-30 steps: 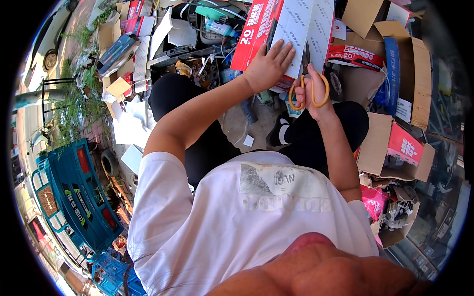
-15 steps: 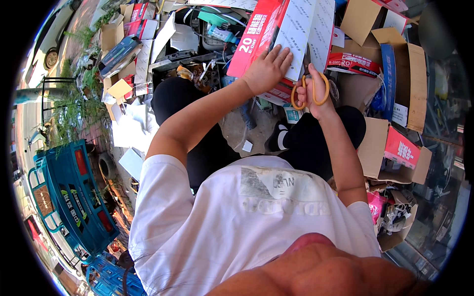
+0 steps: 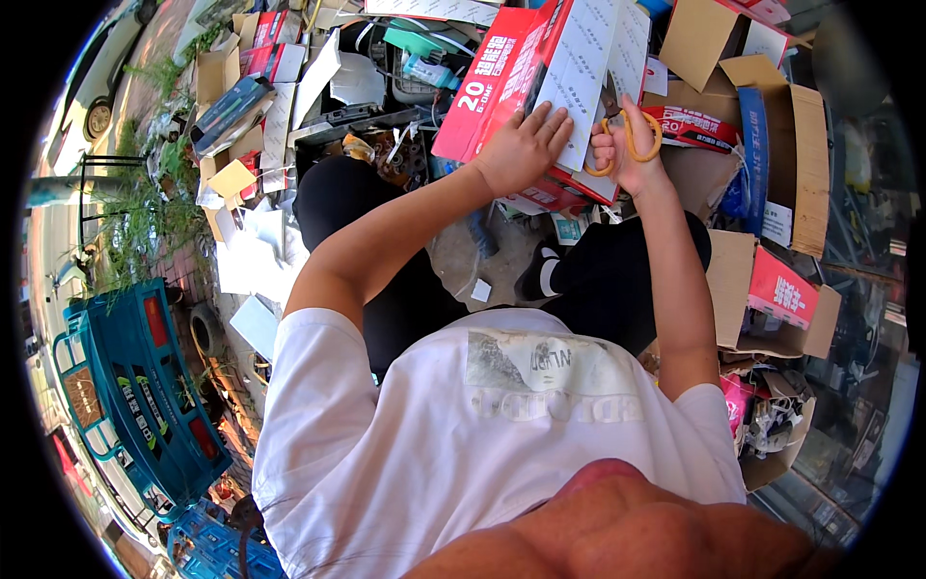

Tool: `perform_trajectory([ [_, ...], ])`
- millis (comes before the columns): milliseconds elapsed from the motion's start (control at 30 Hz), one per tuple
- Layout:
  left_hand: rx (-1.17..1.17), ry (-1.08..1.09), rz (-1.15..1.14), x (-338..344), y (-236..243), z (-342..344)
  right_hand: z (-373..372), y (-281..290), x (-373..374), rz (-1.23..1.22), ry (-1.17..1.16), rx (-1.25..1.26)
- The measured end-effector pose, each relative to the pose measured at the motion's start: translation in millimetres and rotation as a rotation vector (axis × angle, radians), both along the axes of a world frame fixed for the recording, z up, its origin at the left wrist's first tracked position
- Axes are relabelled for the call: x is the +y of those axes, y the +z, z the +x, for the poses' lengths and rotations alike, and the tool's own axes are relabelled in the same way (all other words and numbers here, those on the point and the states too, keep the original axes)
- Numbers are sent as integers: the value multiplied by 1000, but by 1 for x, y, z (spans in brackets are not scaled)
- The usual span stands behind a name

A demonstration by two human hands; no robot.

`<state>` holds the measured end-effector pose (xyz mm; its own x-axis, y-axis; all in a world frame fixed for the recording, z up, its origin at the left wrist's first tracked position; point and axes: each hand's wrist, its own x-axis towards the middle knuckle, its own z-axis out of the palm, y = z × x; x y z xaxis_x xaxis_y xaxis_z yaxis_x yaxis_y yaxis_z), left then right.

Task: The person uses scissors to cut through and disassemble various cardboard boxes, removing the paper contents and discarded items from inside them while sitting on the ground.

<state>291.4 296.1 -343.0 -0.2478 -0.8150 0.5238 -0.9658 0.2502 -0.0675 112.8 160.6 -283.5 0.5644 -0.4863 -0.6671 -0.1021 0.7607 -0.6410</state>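
Observation:
A long red and white cardboard box [image 3: 490,85] lies at the upper middle, its printed white flaps facing up. My left hand [image 3: 521,152] rests on the box's lower left part, fingers laid flat over the edge of the white panel. My right hand [image 3: 627,154] grips yellow-handled scissors [image 3: 654,135] at the box's right side. The dark blades point upward along the white flaps; whether they bite into the cardboard is hard to make out.
Opened cartons [image 3: 810,164] crowd the right side. A black tray of scrap parts [image 3: 381,145] lies beyond my left knee. Paper sheets [image 3: 256,251] and cardboard pieces are heaped at left. A teal vehicle body [image 3: 145,381], plants [image 3: 145,222] and a parked car [image 3: 101,87] are farther left.
My right hand with the scissors has moved up and rightward along the box. My left hand sits slightly lower, and the box's near edge has shifted a little.

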Motion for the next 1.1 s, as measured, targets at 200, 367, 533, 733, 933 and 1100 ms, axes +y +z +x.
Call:
perform_trajectory([
  [200,23,-17,-8,-1,5,0,10,4,-23,0,-2,10],
  [367,31,-23,-3,-1,8,1,19,8,-28,-36,-27,56],
  [533,25,-35,-24,-5,5,5,22,5,-34,42,-55,-12],
  [733,-7,-35,-37,4,3,12,13,7,-5,100,-99,-51],
  [933,158,83,107,0,-7,23,19,16,23,2,-8,5],
  [1100,122,28,46,4,-8,21,11,9,14,116,-1,-27],
])
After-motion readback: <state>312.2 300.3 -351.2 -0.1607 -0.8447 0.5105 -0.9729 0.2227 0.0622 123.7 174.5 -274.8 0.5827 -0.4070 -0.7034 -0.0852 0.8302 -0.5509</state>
